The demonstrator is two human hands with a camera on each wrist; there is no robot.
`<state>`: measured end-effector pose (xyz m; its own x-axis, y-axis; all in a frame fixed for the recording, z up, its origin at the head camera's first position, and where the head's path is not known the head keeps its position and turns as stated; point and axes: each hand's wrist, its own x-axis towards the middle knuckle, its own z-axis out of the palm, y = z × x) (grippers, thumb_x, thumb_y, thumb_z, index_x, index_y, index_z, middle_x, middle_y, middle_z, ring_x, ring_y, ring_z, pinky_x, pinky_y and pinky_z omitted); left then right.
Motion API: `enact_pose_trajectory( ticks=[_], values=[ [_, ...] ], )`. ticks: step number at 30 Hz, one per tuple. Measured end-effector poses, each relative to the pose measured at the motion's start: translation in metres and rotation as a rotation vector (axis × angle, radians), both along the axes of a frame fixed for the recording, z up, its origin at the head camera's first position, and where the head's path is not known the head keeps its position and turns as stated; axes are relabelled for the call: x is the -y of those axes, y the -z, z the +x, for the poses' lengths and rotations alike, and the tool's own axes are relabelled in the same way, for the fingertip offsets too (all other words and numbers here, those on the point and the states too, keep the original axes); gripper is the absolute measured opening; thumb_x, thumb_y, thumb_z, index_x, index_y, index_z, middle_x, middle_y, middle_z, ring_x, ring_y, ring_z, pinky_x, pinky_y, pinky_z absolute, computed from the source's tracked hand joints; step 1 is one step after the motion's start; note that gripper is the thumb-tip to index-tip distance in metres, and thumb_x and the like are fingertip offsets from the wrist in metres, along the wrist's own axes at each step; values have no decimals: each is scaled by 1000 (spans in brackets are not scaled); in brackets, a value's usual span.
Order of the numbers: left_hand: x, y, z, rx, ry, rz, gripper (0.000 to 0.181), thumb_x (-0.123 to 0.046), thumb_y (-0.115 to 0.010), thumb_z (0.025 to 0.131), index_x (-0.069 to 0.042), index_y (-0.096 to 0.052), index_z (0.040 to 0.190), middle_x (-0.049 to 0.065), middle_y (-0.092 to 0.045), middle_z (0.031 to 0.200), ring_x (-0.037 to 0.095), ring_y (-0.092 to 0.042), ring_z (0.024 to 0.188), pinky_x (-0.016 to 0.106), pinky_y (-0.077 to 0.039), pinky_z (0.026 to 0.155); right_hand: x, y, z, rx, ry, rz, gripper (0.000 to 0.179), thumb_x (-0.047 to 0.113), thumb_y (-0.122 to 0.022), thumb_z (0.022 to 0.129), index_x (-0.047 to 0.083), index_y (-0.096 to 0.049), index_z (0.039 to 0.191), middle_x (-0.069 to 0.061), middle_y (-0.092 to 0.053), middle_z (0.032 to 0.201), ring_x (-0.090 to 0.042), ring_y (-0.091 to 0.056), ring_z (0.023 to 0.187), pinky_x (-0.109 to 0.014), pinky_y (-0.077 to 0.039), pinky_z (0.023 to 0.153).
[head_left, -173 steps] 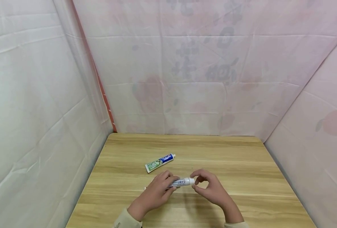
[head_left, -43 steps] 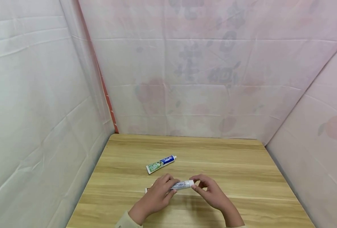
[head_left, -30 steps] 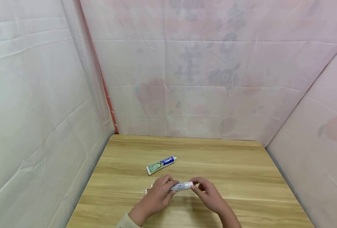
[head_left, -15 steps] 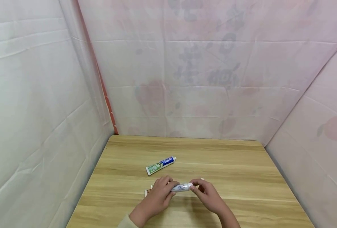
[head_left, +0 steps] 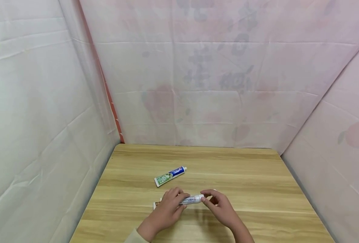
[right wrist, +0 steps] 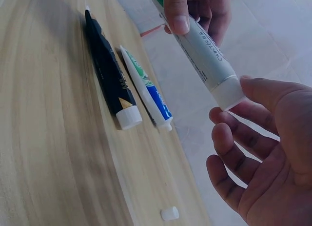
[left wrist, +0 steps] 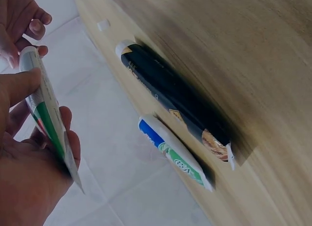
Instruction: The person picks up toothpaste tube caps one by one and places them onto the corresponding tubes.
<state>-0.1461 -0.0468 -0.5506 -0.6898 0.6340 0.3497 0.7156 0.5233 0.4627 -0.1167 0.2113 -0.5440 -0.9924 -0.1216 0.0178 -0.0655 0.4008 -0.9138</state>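
Observation:
My left hand (head_left: 168,207) grips a white toothpaste tube (head_left: 191,199) around its body, with the capped end pointing right. In the left wrist view this tube (left wrist: 46,109) shows a green and red band near its flat end. My right hand (head_left: 220,206) pinches the tube's white cap (right wrist: 228,93) between thumb and index finger, the other fingers loosely curled below. The held tube is above the table. A black toothpaste tube (left wrist: 170,99) with a white cap lies on the table, mostly hidden behind my left hand in the head view.
A blue and green toothpaste tube (head_left: 170,176) lies farther back on the wooden table (head_left: 243,168), its nozzle uncapped. A small loose white cap (right wrist: 169,213) sits on the table, mostly hidden behind my right hand in the head view. Pale cloth walls (head_left: 203,101) enclose the table.
My right thumb and fingers have moved from loosely around the cap to pinching it. Both hands and the white tube have shifted slightly nearer to me. The tubes on the table lie as before.

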Motion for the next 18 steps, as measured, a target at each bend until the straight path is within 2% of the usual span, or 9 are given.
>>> enact_pose_trajectory(
  ticks=[9,18],
  values=[
    [3,5,-2,9,-22,-9,30,-23,-74,101,-19,-71,131,-8,-65,114,5,-56,101,32,-49,90,-5,0,1,17,59,15,25,29,-71,104,11,-75,121,-10,-73,113,-14,-64,72,-25,-51,63],
    [8,9,-7,17,-80,-3,32,-18,-77,97,-17,-73,130,-5,-67,114,10,-60,103,36,-52,90,-17,7,0,-34,96,75,29,16,-85,91,13,-75,118,-12,-73,108,-6,-59,71,-23,-49,67]
  ],
)
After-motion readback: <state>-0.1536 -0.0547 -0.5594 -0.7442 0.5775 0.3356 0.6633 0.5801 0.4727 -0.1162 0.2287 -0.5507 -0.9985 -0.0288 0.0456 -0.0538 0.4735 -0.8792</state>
